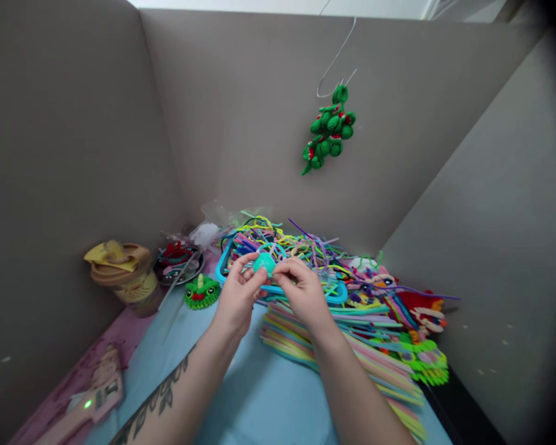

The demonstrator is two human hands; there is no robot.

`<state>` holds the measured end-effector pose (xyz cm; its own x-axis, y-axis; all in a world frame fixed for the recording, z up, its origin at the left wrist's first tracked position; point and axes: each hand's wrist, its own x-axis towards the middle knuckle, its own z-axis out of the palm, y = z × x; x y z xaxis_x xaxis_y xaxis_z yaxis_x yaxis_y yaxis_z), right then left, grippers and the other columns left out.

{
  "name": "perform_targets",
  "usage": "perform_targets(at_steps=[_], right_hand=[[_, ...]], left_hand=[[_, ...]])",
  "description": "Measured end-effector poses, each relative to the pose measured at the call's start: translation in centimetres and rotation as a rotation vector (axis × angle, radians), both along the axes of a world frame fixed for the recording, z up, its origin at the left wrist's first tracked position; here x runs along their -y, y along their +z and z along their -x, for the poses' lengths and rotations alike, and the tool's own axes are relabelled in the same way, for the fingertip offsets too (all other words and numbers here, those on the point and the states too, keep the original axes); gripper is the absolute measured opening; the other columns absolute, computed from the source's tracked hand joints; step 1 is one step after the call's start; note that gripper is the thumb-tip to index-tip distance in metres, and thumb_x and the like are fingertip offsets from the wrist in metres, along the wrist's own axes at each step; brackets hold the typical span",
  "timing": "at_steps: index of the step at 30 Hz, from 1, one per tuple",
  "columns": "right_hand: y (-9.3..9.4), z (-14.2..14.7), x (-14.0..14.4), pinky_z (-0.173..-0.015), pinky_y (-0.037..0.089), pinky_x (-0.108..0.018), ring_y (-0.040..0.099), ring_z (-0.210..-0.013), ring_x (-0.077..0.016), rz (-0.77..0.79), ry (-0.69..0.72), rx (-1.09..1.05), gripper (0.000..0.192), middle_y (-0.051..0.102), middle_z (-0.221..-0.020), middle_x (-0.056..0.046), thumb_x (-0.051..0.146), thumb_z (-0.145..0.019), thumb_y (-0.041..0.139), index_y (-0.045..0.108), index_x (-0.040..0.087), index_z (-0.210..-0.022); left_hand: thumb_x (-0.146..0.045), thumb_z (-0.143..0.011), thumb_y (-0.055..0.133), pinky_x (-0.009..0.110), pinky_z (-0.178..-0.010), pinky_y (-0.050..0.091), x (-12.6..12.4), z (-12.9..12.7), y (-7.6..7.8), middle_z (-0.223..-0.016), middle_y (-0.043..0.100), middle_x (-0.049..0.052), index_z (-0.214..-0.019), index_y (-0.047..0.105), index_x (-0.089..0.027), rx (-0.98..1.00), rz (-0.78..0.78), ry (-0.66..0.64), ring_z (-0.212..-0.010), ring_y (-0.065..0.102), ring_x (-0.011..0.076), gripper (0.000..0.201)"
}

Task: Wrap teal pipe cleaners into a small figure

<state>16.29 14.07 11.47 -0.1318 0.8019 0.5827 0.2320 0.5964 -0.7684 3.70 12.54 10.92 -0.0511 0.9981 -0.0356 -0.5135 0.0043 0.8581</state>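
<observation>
In front of my chest both hands meet at a small round turquoise pipe-cleaner piece (264, 263). My left hand (241, 287) grips its left and lower side between thumb and fingers. The thumb and fingertips of my right hand (301, 285) are pinched at its right edge; exactly what lies between them is partly hidden. A thin turquoise loop shows just above the piece. Behind my hands is a blue tray (221, 267) heaped with pipe cleaners (296, 247) in many colours. Long pastel pipe cleaners (287, 340) lie bundled under my right hand and forearm.
Left stand a tan-lidded cup (136, 278), a round dish (194, 272) of small pieces, a green fuzzy figure (202, 293) and a pink device (97, 395) with a green light. Finished fuzzy figures (426, 358) lie right. Green ornaments (328, 130) hang from a wire on grey panels.
</observation>
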Motion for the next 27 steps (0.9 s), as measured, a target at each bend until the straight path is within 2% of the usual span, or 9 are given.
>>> perform_targets(at_steps=[11,21,27], right_hand=[[0.25,-0.26,0.11,-0.068,0.042,-0.027,0.053,-0.072,-0.0143,-0.015,0.012,0.003,0.013,0.057,-0.07,-0.001,0.014,-0.076,0.054,0.061,0.02,-0.066],[-0.12,0.21,0.22,-0.067,0.042,-0.026,0.054,-0.071,-0.0149,0.122,-0.012,0.031,0.015,0.06,-0.071,-0.001,0.022,-0.079,0.052,0.062,0.019,-0.069],[0.0,0.49,0.42,-0.068,0.041,-0.026,0.053,-0.073,-0.0152,0.107,-0.042,0.034,0.015,0.059,-0.073,-0.002,0.021,-0.08,0.05,0.059,0.019,-0.069]], left_hand=[[-0.027,-0.058,0.077,0.017,-0.053,0.043,-0.12,-0.03,-0.38,-0.083,0.06,-0.001,-0.107,0.049,-0.023,-0.007,-0.063,-0.047,-0.064,0.056,0.0082,0.056],[-0.026,-0.056,0.078,0.019,-0.059,0.044,-0.25,-0.3,-0.52,-0.083,0.06,0.0,-0.105,0.05,-0.021,-0.114,-0.131,0.095,-0.071,0.057,0.0116,0.057],[-0.031,-0.062,0.073,0.02,-0.059,0.045,-0.11,-0.21,-0.37,-0.083,0.056,0.0,-0.107,0.051,-0.023,-0.067,-0.109,0.064,-0.072,0.056,0.0115,0.051]])
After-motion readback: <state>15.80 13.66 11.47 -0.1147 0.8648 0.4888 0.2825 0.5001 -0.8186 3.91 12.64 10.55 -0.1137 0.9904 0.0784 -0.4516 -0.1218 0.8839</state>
